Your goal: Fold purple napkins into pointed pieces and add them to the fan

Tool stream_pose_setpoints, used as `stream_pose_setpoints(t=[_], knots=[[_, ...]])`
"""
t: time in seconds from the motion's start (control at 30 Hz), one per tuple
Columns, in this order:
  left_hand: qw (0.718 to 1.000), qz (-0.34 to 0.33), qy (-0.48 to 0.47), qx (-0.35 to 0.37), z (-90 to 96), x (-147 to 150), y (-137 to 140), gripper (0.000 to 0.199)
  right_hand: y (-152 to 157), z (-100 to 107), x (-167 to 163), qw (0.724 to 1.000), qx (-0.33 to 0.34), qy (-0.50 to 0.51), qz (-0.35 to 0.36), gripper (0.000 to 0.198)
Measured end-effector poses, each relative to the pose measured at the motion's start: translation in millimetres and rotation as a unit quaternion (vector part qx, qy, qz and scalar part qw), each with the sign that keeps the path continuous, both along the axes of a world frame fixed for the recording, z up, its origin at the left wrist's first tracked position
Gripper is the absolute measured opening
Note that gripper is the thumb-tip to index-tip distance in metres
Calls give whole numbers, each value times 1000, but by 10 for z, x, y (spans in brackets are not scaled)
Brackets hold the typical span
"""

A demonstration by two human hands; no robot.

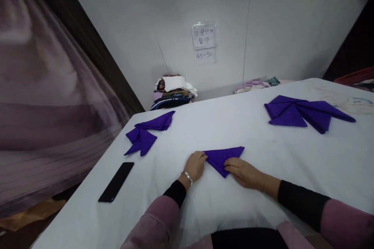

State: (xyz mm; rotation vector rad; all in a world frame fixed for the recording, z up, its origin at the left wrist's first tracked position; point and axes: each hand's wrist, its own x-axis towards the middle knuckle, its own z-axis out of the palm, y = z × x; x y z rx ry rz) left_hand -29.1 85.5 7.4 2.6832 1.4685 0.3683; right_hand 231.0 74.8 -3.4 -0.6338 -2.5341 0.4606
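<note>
A purple cloth napkin point(219, 158), folded into a triangle, lies on the white-covered table point(204, 128), its long edge away from me and one point towards me. The fingers of my left hand point(195, 164) are closed at its left corner. At the slanting right edge, my right hand point(242, 170) grips the cloth between thumb and fingers, hiding part of that edge. More purple napkins point(295, 112) lie folded and overlapping at the far right. Other folded purple napkins point(143, 136) rest near the left table edge.
A black phone point(116, 182) lies by the left table edge. Behind the table is a stack of folded cloths point(173, 92), with more cloths point(254, 85) further right. Paper signs point(204, 41) hang on the wall. A draped curtain point(52, 97) stands at the left.
</note>
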Motion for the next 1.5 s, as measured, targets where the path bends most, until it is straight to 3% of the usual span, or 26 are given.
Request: stream_pose_setpoints(t=[0.13, 0.27, 0.37, 0.47, 0.53, 0.67, 0.83, 1.33, 1.5], knots=[[1000, -8, -17, 17, -29, -14, -22, 44, 9, 37, -63, 997, -15, 76, -24, 39], [999, -12, -28, 28, -17, -11, -34, 44, 53, 54, -99, 994, -5, 47, -98, 42], [998, -7, -54, 33, -20, -11, -44, 45, 165, -10, 72, 982, -18, 75, -174, 39], [996, -8, -77, 32, -35, -6, -47, 47, 356, -76, 358, 942, -99, 124, -295, 35], [996, -7, -87, 34, -43, 1, -46, 47, 490, -89, 511, 919, -183, 137, -320, 35], [994, -4, -99, 36, -61, 7, -43, 47, 672, -49, 574, 899, -320, 156, -255, 45], [994, -4, -100, 35, -97, -10, -44, 48, 764, 40, 439, 886, -402, 145, -179, 46], [993, -8, -107, 48, -114, -1, -42, 48, 784, 95, 557, 906, -384, 73, -163, 47], [994, -5, -105, 41, -116, -5, -44, 49, 759, 120, 590, 928, -343, 38, -142, 48]])
